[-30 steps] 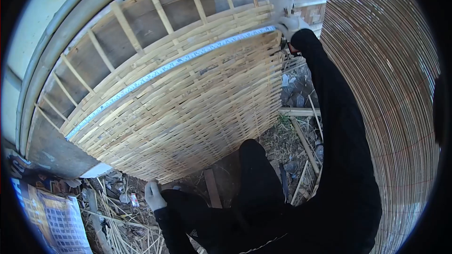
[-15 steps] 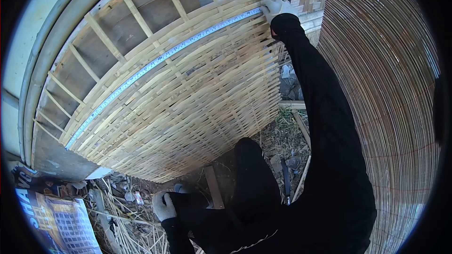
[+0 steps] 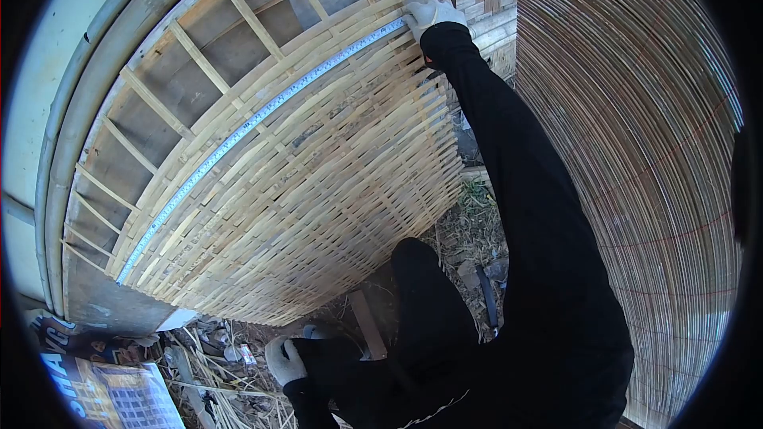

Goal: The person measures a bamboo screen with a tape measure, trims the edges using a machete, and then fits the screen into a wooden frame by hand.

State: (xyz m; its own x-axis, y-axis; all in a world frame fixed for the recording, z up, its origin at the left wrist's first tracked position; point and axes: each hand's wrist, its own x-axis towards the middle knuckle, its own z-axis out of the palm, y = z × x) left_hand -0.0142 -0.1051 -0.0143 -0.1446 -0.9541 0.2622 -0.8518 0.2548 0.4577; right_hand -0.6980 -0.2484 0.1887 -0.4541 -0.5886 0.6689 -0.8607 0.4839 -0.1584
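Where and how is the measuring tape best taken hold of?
Probably pinch the tape by its edges near the lower-left end, from the camera side: it runs thin along the woven panel, that end uncovered, while the right hand is at the other.

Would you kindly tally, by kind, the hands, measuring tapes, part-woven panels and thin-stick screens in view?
Left hand and right hand, both gloved: 2
Measuring tape: 1
Part-woven panel: 1
Thin-stick screen: 1
Total: 5
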